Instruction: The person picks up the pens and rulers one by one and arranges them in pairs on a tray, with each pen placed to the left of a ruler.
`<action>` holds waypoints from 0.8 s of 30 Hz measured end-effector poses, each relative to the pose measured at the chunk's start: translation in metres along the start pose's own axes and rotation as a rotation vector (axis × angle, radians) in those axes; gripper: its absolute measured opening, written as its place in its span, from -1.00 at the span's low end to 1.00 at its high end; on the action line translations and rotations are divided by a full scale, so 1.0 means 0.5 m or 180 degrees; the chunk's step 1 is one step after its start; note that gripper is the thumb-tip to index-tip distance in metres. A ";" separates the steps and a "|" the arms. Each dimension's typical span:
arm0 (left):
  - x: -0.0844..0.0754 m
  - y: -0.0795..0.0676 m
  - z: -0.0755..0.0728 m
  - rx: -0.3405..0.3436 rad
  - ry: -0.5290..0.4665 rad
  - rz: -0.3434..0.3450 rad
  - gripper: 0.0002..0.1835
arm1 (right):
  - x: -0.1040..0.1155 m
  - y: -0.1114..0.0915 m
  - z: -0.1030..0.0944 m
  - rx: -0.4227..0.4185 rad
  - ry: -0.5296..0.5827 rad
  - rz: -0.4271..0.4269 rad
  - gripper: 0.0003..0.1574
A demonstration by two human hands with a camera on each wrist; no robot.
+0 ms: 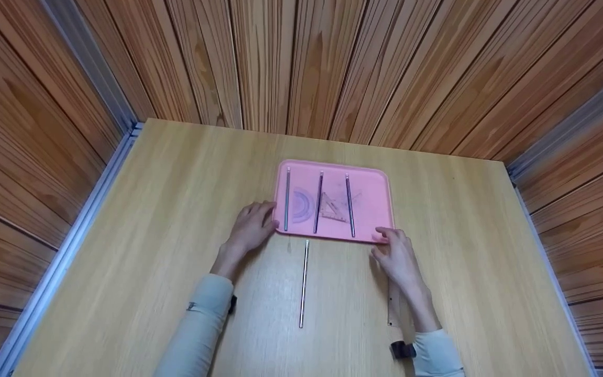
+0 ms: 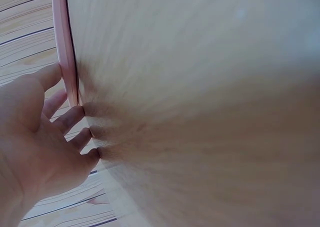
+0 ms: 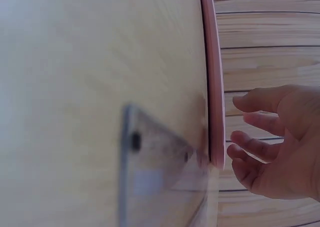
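A pink tray (image 1: 377, 204) lies on the table. Three pencils lie in it lengthwise, one at the left (image 1: 287, 201), one in the middle (image 1: 318, 203) and one farther right (image 1: 350, 207). Between them are a clear protractor (image 1: 302, 206) and a clear set square (image 1: 331, 208). My left hand (image 1: 249, 228) touches the tray's front left corner, fingers spread along its side. By the front right corner my right hand (image 1: 400, 262) hovers with loosely bent fingers; whether a fingertip touches the rim I cannot tell.
Another pencil (image 1: 304, 283) lies on the table in front of the tray. A clear ruler (image 1: 393, 303) lies partly beneath my right hand and forearm. Wood-plank walls (image 1: 312, 68) enclose the table (image 1: 176, 173) at the back and sides.
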State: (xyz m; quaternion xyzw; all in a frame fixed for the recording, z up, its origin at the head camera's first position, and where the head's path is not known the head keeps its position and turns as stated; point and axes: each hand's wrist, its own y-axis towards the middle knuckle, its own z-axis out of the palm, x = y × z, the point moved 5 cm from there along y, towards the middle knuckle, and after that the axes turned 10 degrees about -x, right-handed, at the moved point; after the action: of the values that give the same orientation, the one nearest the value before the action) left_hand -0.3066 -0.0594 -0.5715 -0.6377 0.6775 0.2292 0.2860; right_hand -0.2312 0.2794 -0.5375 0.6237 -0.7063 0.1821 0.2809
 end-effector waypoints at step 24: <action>0.002 0.002 0.003 0.0059 0.0042 -0.0076 -0.39 | -0.047 -0.056 -0.029 0.0296 -0.0211 0.0150 -0.24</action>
State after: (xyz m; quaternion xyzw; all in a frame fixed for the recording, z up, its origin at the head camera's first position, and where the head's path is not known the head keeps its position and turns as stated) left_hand -0.3073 -0.0590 -0.5733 -0.6446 0.6738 0.2152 0.2902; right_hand -0.1997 0.3020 -0.5434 0.6250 -0.7205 0.2005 0.2238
